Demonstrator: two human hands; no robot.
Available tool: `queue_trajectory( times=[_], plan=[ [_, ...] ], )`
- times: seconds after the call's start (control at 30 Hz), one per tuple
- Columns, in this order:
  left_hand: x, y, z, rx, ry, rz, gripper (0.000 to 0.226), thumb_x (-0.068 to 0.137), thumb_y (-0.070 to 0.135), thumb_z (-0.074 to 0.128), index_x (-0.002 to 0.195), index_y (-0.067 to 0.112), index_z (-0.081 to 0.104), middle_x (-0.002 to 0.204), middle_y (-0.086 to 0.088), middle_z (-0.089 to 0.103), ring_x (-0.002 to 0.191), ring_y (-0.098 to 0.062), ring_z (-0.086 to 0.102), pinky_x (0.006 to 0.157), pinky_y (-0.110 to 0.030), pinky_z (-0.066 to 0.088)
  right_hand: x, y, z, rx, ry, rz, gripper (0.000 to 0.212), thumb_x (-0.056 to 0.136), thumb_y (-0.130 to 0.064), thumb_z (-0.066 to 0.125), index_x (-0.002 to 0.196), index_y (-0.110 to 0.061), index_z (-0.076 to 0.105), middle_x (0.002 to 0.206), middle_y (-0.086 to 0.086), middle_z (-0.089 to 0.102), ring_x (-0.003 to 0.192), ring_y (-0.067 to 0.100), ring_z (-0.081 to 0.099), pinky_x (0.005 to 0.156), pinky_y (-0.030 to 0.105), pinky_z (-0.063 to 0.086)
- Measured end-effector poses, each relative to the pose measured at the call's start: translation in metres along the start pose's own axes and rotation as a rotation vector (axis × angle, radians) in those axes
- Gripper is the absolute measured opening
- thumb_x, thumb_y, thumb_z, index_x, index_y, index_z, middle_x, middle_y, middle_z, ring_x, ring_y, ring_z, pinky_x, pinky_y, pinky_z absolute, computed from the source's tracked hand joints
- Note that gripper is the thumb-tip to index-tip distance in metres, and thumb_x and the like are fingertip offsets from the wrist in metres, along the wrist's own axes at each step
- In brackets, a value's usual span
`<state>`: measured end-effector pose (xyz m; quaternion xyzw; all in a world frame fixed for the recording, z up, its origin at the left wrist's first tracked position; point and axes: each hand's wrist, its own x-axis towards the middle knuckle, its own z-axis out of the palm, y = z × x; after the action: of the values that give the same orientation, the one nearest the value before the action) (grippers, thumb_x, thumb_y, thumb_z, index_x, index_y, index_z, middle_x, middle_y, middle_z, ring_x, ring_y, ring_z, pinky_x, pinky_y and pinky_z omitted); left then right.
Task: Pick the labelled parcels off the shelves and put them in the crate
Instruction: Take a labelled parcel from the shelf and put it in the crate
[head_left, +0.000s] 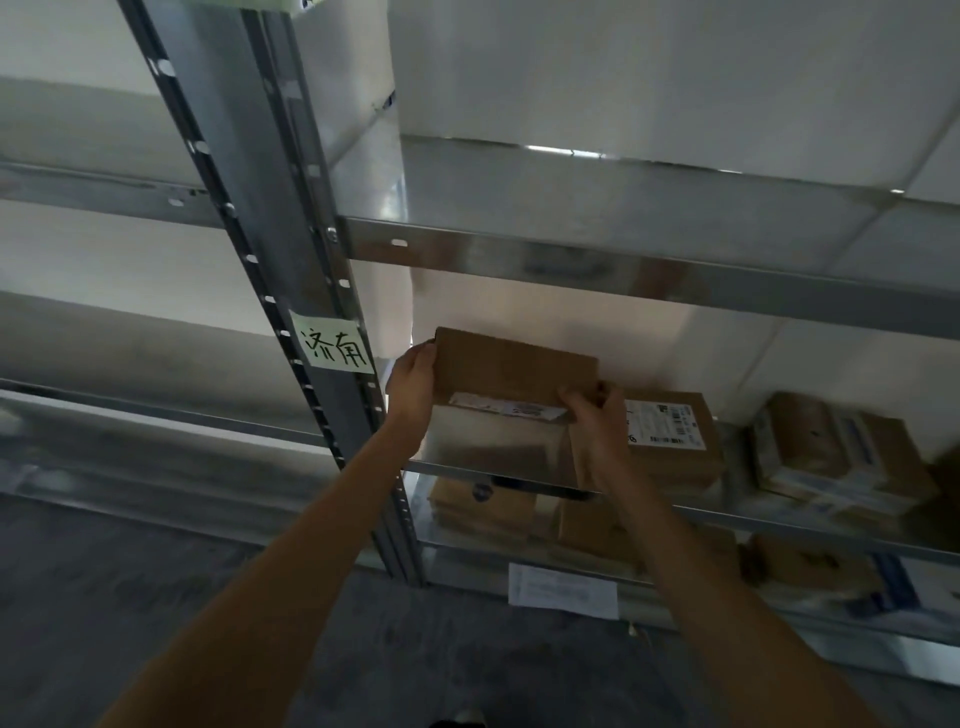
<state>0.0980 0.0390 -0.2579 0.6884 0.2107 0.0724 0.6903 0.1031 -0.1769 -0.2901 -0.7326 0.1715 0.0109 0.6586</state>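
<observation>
A flat brown cardboard parcel (514, 369) is held tilted up above the middle metal shelf (498, 462), its label strip showing along the lower edge. My left hand (413, 387) grips its left edge. My right hand (597, 431) grips its lower right corner. On the same shelf to the right lies another brown parcel (675, 441) with a white barcode label. Further right sits a blurred taped parcel (841, 457). No crate is in view.
A grey slotted upright (291, 260) carries a pale handwritten note (335, 348). An upper shelf beam (623, 265) runs overhead. Several brown parcels (483, 506) lie on the shelf below, with a white paper sheet (563, 590) at its front. The floor is dark grey.
</observation>
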Motion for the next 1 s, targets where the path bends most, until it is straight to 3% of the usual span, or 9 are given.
queue_trajectory(
  times=[0.07, 0.2, 0.3, 0.4, 0.47, 0.63, 0.77, 0.9, 1.0],
  plan=[
    [-0.003, 0.005, 0.000, -0.045, -0.024, -0.026, 0.036, 0.100, 0.035, 0.038, 0.118, 0.017, 0.063, 0.113, -0.004, 0.064, 0.104, -0.019, 0.059, 0.093, -0.030, 0.048, -0.001, -0.012, -0.004, 0.063, 0.031, -0.028, 0.062, 0.083, -0.039, 0.070, 0.133, -0.017, 0.041, 0.122, 0.005, 0.055, 0.100, 0.017, 0.059, 0.082, 0.031, 0.052],
    [-0.006, 0.006, -0.007, -0.117, -0.050, -0.066, 0.023, 0.099, 0.043, 0.042, 0.095, 0.033, 0.062, 0.092, 0.010, 0.065, 0.086, -0.007, 0.061, 0.062, -0.014, 0.048, -0.009, -0.022, -0.009, 0.012, -0.016, -0.059, 0.055, 0.086, -0.048, 0.064, 0.128, -0.018, 0.047, 0.113, 0.002, 0.060, 0.100, 0.017, 0.060, 0.086, 0.034, 0.052],
    [-0.010, 0.007, -0.011, -0.095, -0.059, -0.071, 0.030, 0.098, 0.049, 0.039, 0.085, 0.034, 0.062, 0.076, 0.015, 0.067, 0.066, 0.001, 0.063, 0.048, -0.010, 0.046, -0.016, -0.026, -0.011, 0.025, -0.076, -0.059, 0.046, 0.086, -0.051, 0.062, 0.119, -0.020, 0.053, 0.099, -0.006, 0.067, 0.093, 0.011, 0.063, 0.072, 0.022, 0.049],
    [-0.013, 0.003, -0.013, -0.095, -0.080, -0.076, 0.038, 0.099, 0.048, 0.035, 0.107, 0.025, 0.063, 0.091, 0.005, 0.070, 0.081, -0.007, 0.066, 0.060, -0.016, 0.051, -0.021, -0.028, -0.012, -0.005, -0.119, -0.086, 0.038, 0.087, -0.050, 0.062, 0.113, -0.022, 0.061, 0.092, -0.013, 0.069, 0.086, 0.001, 0.064, 0.061, 0.013, 0.047],
    [-0.017, 0.003, -0.013, -0.075, -0.091, -0.068, 0.040, 0.101, 0.042, 0.035, 0.125, 0.017, 0.052, 0.111, -0.006, 0.065, 0.098, -0.018, 0.063, 0.075, -0.026, 0.052, -0.021, -0.026, -0.013, -0.018, -0.123, -0.092, 0.036, 0.088, -0.041, 0.064, 0.116, -0.020, 0.062, 0.100, -0.008, 0.070, 0.093, 0.007, 0.065, 0.068, 0.019, 0.051],
    [-0.021, 0.006, -0.016, -0.069, -0.129, 0.006, 0.021, 0.098, 0.025, 0.047, 0.118, 0.023, 0.052, 0.112, -0.002, 0.059, 0.090, -0.007, 0.057, 0.066, -0.020, 0.042, -0.026, -0.017, -0.021, 0.047, -0.039, -0.043, 0.045, 0.086, -0.038, 0.067, 0.124, -0.016, 0.057, 0.116, 0.003, 0.065, 0.098, 0.013, 0.063, 0.075, 0.026, 0.054],
    [-0.020, 0.013, -0.017, -0.063, -0.193, -0.023, 0.023, 0.095, 0.032, 0.054, 0.117, 0.028, 0.056, 0.108, 0.003, 0.062, 0.101, -0.014, 0.057, 0.092, -0.043, 0.044, -0.034, -0.010, -0.034, 0.205, -0.168, 0.061, 0.051, 0.079, -0.042, 0.073, 0.121, -0.022, 0.051, 0.115, 0.005, 0.067, 0.104, 0.022, 0.066, 0.084, 0.040, 0.057],
    [-0.022, 0.023, -0.006, -0.137, -0.205, 0.062, 0.042, 0.092, 0.038, 0.058, 0.130, 0.023, 0.053, 0.123, -0.004, 0.061, 0.110, -0.020, 0.061, 0.097, -0.044, 0.050, -0.039, -0.011, -0.039, 0.395, -0.289, 0.142, 0.067, 0.069, -0.032, 0.081, 0.127, -0.023, 0.047, 0.113, 0.006, 0.071, 0.100, 0.022, 0.070, 0.082, 0.046, 0.058],
    [-0.025, 0.026, 0.009, -0.342, -0.164, 0.045, 0.072, 0.086, 0.038, 0.066, 0.146, 0.029, 0.028, 0.139, -0.006, 0.046, 0.117, -0.022, 0.057, 0.094, -0.041, 0.052, -0.042, -0.012, -0.032, 0.536, -0.252, 0.150, 0.079, 0.070, -0.026, 0.083, 0.136, -0.029, 0.039, 0.118, 0.009, 0.069, 0.108, 0.028, 0.066, 0.088, 0.055, 0.054]
  ],
)
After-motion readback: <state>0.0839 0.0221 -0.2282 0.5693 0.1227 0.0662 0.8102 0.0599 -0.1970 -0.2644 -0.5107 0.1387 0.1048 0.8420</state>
